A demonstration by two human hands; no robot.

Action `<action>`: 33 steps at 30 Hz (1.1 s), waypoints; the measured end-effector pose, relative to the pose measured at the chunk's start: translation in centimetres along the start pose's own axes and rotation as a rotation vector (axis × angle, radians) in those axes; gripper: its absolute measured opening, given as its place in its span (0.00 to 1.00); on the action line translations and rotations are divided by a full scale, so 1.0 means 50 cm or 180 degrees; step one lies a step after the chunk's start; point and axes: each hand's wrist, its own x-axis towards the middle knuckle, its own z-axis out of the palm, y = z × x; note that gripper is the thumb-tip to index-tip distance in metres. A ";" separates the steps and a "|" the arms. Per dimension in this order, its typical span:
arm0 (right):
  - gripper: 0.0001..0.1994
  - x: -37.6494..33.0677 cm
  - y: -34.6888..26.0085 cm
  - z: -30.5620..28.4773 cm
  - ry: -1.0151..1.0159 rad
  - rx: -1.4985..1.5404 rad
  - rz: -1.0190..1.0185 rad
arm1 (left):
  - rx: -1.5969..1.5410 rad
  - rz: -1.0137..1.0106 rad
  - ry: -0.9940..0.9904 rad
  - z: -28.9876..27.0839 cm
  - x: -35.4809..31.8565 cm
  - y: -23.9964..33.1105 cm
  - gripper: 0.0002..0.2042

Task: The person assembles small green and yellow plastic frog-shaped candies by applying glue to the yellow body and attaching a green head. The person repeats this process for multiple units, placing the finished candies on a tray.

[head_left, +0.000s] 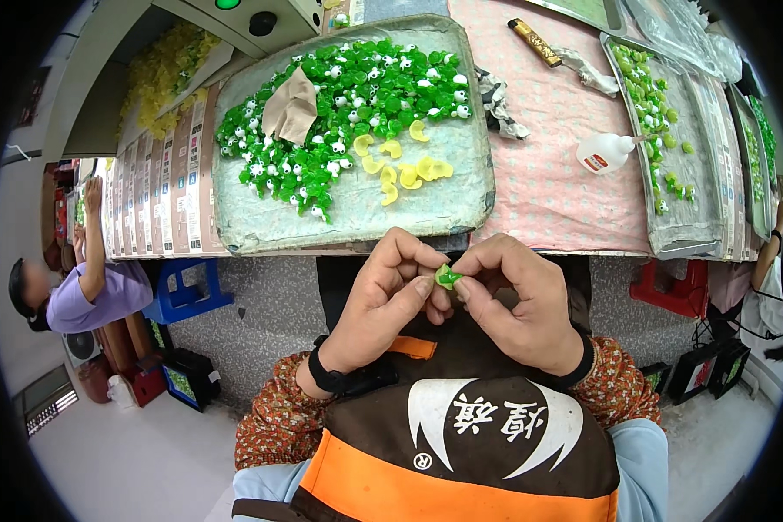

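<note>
Between the fingertips of both hands is a small green plastic piece with a yellowish edge (446, 277), held over my lap just in front of the table. My left hand (383, 291) pinches its left side with thumb and fingers. From the other side my right hand (524, 300) grips it between thumb and forefinger. Beyond them lies a cloth-lined tray (270, 233) with a heap of green pieces bearing white eye-like balls (383, 87). Several yellow curved pieces (422, 170) lie loose near its right part. A brown scrap (291, 106) rests on the heap.
Right of the tray are a white squeeze bottle (605, 152), a black-and-gold stick-shaped object (534, 43) and a crumpled rag (500, 104). Another tray of green pieces (683, 228) stands farther right. Blue (187, 291) and red stools (670, 287) are under the table. A co-worker (100, 291) sits left.
</note>
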 end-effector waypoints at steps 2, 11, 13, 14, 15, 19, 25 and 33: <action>0.06 0.002 0.002 0.000 0.0007 -0.0087 -0.0112 | -0.0006 -0.0022 0.0019 0.001 -0.002 0.000 0.09; 0.09 0.012 0.005 0.005 0.0134 -0.0624 -0.0880 | 0.0265 0.0301 0.0080 0.006 -0.006 -0.007 0.13; 0.10 0.014 0.007 0.005 0.0167 -0.0685 -0.1008 | 0.0409 0.0398 0.0116 0.008 -0.008 -0.008 0.14; 0.10 0.014 0.007 0.006 0.0167 -0.0682 -0.1016 | 0.0430 0.0444 0.0133 0.009 -0.009 -0.008 0.14; 0.11 0.014 0.007 0.006 0.0174 -0.0688 -0.1026 | 0.0449 0.0492 0.0139 0.010 -0.008 -0.008 0.14; 0.11 0.010 -0.002 -0.005 0.0100 -0.0674 -0.0983 | 0.0557 0.0582 0.0081 0.014 -0.001 -0.012 0.13; 0.10 0.000 -0.035 -0.071 0.0493 -0.1141 -0.0954 | 0.0688 0.0558 0.0122 0.022 0.000 0.004 0.10; 0.05 -0.016 -0.049 -0.335 0.2422 -0.3166 -0.0430 | 0.0679 0.0615 0.0394 -0.003 0.000 0.012 0.05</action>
